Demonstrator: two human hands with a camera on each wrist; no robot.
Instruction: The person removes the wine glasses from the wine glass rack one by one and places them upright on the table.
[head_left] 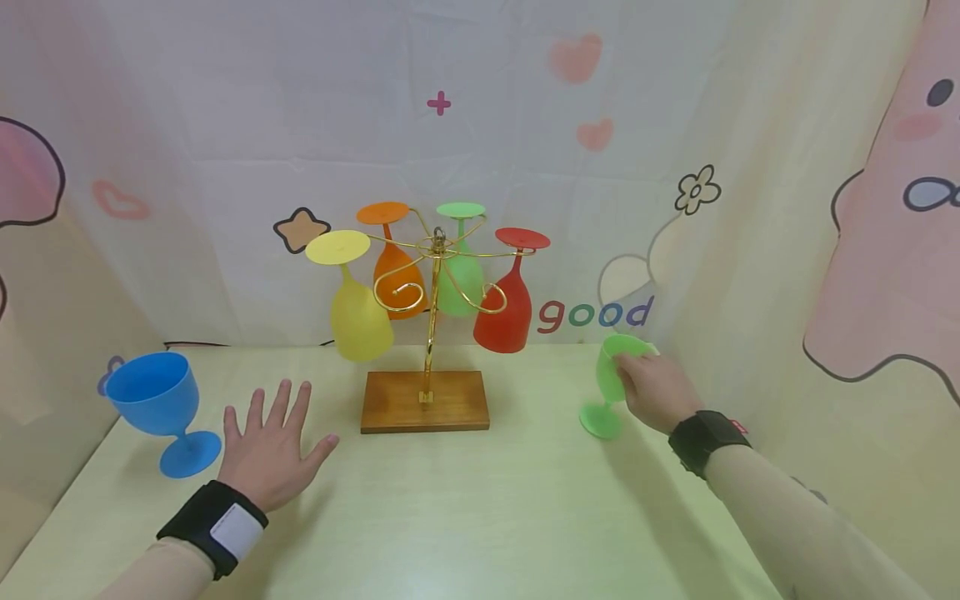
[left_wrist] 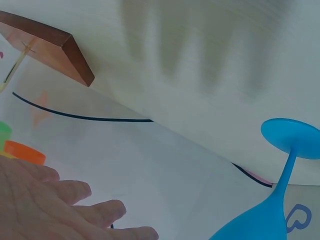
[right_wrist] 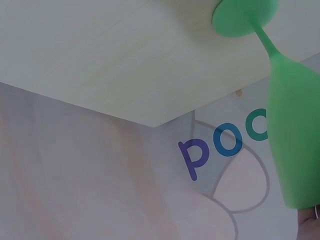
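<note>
The gold-wire rack (head_left: pixel 431 329) stands on its wooden base (head_left: pixel 393 408) toward the far side of the bench (head_left: pixel 510 517), and its broad block presumably keeps the loaded arms from tipping. Four goblets hang upside down from it, their feet uppermost at the wires, so the wide foot is likely what stops each from dropping: yellow (head_left: pixel 360 321) on the rack's left, orange (head_left: pixel 390 262) at its back left, pale green (head_left: pixel 459 283) at its back right, and red (head_left: pixel 513 308) on its right. Two front wires ending in curls bear no goblet. Well to the right of the rack, the right hand (head_left: pixel 660 392) holds the loose green goblet (head_left: pixel 609 379) by its bowl near the rim, foot down; taking it up there leaves stem and foot free, probably the parts a wire would need. Whether that foot touches the bench is hard to tell. Left of the rack, between it and the blue goblet (head_left: pixel 157 396), the left hand (head_left: pixel 272 454) is spread wide, palm down, with nothing in it; its finger shadows in the left wrist view suggest it is raised off the bench. The blue goblet stands on its foot farther left of the rack, beside that hand but apart from it, a stable way to rest.
</note>
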